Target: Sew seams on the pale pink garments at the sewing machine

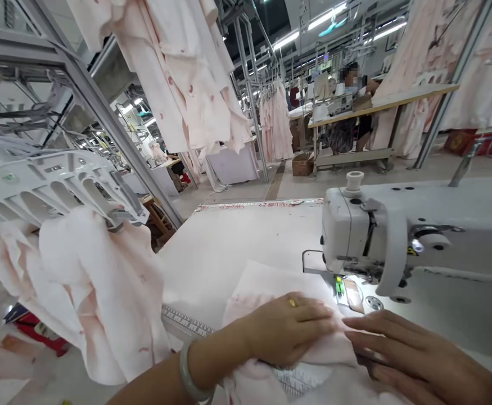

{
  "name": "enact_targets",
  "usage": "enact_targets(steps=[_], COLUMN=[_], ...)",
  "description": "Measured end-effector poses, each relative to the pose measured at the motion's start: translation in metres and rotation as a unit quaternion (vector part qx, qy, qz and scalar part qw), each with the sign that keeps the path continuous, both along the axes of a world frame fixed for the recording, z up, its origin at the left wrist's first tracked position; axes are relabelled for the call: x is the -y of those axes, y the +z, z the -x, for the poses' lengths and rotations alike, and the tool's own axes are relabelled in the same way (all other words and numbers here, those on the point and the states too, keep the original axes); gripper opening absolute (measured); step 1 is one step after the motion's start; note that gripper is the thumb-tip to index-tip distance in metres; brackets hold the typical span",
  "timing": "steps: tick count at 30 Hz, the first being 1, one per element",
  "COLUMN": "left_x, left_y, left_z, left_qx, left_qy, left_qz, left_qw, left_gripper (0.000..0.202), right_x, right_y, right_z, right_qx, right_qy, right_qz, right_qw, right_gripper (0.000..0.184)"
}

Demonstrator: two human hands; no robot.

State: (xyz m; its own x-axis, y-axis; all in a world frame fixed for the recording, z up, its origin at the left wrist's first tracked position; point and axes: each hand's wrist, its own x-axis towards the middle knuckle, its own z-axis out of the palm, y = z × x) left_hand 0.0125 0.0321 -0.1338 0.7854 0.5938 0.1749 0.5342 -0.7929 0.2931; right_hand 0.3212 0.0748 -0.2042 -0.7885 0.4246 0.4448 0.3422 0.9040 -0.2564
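Observation:
My left hand (285,329) lies flat on a pale pink fabric piece (266,281) spread on the white sewing table (229,247). It wears a gold ring and a pale bangle at the wrist. My right hand (406,354) rests beside it on the same fabric, fingers stretched out and pointing left. Both hands press the cloth just in front of the needle area (339,284) of the white sewing machine (397,230). A ruler strip (184,320) runs along the table's front edge.
A white plastic rack (47,185) at the left holds hanging pink garment pieces (98,287). More pink garments (195,84) hang from overhead rails. Another person (349,84) sits at a far sewing station. A cardboard box (302,164) stands on the aisle floor.

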Motion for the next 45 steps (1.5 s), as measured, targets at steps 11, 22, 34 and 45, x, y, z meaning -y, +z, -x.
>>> enact_targets(steps=[11,22,34,45], left_x=[-0.017,-0.067,-0.073,-0.06], left_y=[-0.008,-0.017,-0.011,-0.013], left_z=[-0.003,-0.008,-0.007,-0.016], left_qx=[-0.009,-0.026,-0.032,-0.065], left_qy=[-0.011,-0.064,-0.067,-0.086], left_qz=[-0.014,-0.065,-0.054,-0.099], left_qw=[1.0,0.995,0.996,0.989], left_gripper=[0.045,0.044,0.038,0.037], right_x=[-0.012,-0.024,-0.025,-0.023], right_y=[0.029,0.041,0.026,0.035], right_z=[0.009,0.003,-0.003,-0.002], right_qx=[0.083,0.027,0.053,0.007], right_qy=[0.049,0.007,-0.019,-0.015], right_qz=[-0.133,-0.212,-0.159,-0.106], right_qw=[0.986,0.977,0.986,0.994], right_gripper=[0.06,0.045,0.074,0.072])
